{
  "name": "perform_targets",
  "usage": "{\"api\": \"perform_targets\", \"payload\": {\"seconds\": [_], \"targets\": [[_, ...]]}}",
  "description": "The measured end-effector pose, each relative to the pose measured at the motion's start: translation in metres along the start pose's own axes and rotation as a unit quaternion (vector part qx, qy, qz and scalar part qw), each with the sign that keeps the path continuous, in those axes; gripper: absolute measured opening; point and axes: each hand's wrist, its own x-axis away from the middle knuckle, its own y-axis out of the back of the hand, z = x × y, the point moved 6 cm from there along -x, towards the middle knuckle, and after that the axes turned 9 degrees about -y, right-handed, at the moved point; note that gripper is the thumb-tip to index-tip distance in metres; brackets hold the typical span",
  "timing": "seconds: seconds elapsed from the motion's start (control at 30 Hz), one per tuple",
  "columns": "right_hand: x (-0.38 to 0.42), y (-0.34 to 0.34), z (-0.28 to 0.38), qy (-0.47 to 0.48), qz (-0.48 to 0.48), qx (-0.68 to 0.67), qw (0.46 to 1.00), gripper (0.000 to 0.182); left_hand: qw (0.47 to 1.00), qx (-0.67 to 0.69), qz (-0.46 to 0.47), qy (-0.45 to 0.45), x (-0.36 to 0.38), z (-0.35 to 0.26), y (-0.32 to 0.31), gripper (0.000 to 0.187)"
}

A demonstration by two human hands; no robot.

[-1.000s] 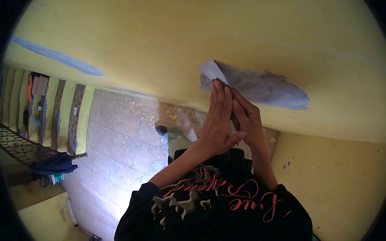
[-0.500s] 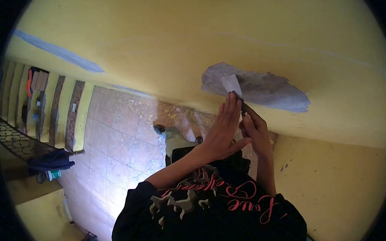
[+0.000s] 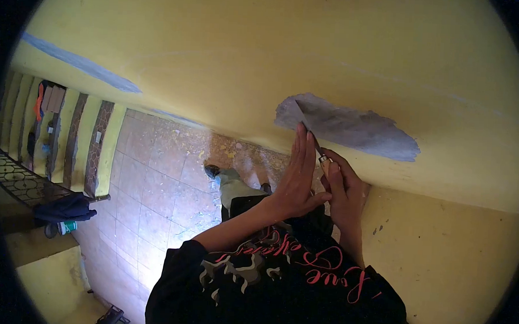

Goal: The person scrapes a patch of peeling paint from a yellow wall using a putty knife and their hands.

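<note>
My right hand (image 3: pixel 344 188) is wrapped round the handle of a putty knife (image 3: pixel 327 162). The thin blade runs up and left from it, seen nearly edge-on, and lies over the left part of a bare grey patch (image 3: pixel 359 127) on the yellow wall. My left hand (image 3: pixel 296 184) has its fingers stretched out flat, with the fingertips beside the blade. Its thumb points toward my right hand. Whether the blade's tip touches the wall is hard to tell.
The yellow wall (image 3: pixel 217 62) has another long grey strip (image 3: pixel 81 64) at the left. Flaked paint lies on the tiled floor (image 3: pixel 148 186) below. Steps (image 3: pixel 92 143) rise at the left, near a metal railing (image 3: pixel 15 177) and dark cloth (image 3: pixel 66 207).
The putty knife has turned, so its blade face, broad before, now shows nearly edge-on. More of the handle is visible in my right hand. My left fingers stay by the blade.
</note>
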Motion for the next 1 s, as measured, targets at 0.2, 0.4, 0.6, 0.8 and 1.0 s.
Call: {"api": "perform_targets", "payload": {"seconds": [0.2,0.4,0.6,0.8,1.0], "targets": [[0.004,-0.004,0.007,-0.007,0.028,0.004,1.0,0.035,1.0,0.014,-0.015,0.005,0.002,0.002,-0.001,0.115],[-0.003,-0.002,0.011,-0.056,0.014,0.025,0.998,0.036,1.0,-0.014,0.001,-0.009,-0.001,0.009,-0.006,0.118],[-0.011,-0.018,0.013,-0.035,0.027,0.02,0.999,0.036,0.999,-0.023,-0.035,-0.022,0.006,0.015,0.004,0.122],[-0.006,-0.014,0.02,-0.041,0.017,0.04,0.998,0.037,0.999,0.005,-0.03,-0.024,0.003,0.013,0.0,0.12],[-0.014,-0.016,0.015,-0.044,-0.009,0.016,0.999,0.038,0.998,0.011,-0.043,-0.037,0.0,0.018,-0.004,0.117]]}}
